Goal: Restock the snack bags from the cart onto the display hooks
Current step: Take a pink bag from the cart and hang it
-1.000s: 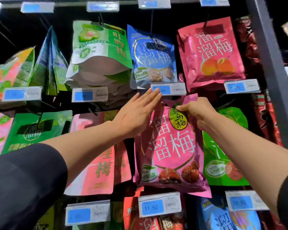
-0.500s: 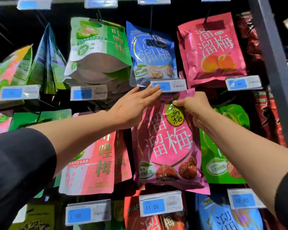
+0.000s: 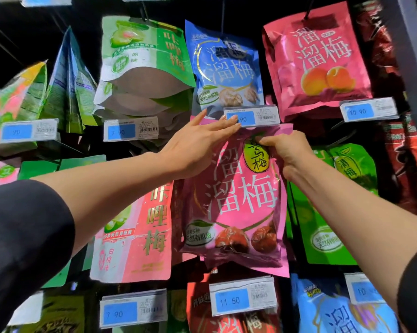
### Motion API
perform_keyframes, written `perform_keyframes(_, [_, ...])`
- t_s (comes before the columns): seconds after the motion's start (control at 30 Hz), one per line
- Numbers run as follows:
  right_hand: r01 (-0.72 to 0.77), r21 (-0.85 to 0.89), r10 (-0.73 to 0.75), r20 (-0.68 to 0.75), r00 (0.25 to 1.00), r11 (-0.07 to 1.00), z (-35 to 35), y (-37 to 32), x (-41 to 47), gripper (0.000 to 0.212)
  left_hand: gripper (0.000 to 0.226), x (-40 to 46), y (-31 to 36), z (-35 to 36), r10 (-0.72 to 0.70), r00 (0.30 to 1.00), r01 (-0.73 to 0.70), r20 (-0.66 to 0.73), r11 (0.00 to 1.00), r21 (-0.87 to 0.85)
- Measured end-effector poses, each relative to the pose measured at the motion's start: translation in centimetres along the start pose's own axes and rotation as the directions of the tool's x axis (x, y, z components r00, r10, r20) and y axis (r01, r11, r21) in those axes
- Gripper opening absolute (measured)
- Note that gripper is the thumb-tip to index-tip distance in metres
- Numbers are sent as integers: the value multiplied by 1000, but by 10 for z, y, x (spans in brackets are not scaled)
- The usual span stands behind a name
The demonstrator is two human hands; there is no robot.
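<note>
A pink snack bag (image 3: 238,200) with white characters and brown plums hangs in the middle of the display. My right hand (image 3: 286,152) pinches its top right part, thumb on the green oval label. My left hand (image 3: 198,143) lies flat with straight fingers against the bag's top left, fingertips touching the blue price tag (image 3: 250,116) above it. The hook itself is hidden behind the tag and the bag's top edge.
Around it hang a blue bag (image 3: 226,68), a red-pink bag (image 3: 320,58), green-and-white bags (image 3: 145,63), a green bag (image 3: 330,203) at the right and a salmon bag (image 3: 140,231) at the left. A price tag marked 11.50 (image 3: 241,299) sits below. A grey upright post (image 3: 414,63) stands at the right.
Both hands have risen slightly with the pink bag's top toward the price tag above. My left fingertips now touch that tag. The view has tilted a little upward.
</note>
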State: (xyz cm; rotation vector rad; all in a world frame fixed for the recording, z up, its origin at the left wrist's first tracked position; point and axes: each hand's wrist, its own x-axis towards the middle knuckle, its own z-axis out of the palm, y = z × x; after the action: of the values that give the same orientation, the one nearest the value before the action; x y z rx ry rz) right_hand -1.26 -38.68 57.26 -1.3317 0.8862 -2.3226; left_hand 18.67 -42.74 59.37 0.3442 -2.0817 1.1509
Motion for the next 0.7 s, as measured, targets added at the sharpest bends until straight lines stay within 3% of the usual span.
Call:
perform_keyframes(0.23, [96, -183, -106, -46, 993, 978, -5, 15, 10, 24, 79, -1, 5, 8, -20, 998, 19, -67, 1000, -11])
perform_keyframes(0.3, [115, -331, -149, -78, 986, 937, -2, 23, 17, 23, 77, -2, 6, 11, -17, 995, 17, -97, 1000, 1])
perform_keyframes(0.47, [39, -528, -157, -180, 971, 848, -14, 60, 11, 53, 84, -6, 9, 19, -51, 992, 50, -113, 999, -6])
perform_keyframes(0.6, [11, -588, -140, -174, 975, 809, -16, 80, -5, 53, 88, -5, 12, 19, -55, 993, 55, -100, 998, -11])
perform_keyframes(0.7, [10, -695, -171, -162, 972, 719, -6, 85, 1, 48, 89, -6, 12, 18, -57, 994, 57, -96, 998, -5])
